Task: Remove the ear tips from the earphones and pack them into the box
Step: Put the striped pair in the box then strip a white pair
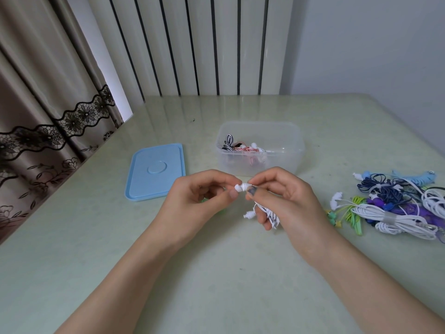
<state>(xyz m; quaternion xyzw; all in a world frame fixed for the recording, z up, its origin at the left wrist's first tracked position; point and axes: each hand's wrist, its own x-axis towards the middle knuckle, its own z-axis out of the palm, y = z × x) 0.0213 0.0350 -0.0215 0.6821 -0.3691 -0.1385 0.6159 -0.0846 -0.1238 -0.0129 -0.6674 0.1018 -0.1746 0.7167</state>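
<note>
On the table [216, 273], two hands pinch one white earbud [241, 187]

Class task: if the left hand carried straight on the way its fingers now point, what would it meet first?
Probably the right hand: the left hand points right, both already pinching the white earbud.
</note>
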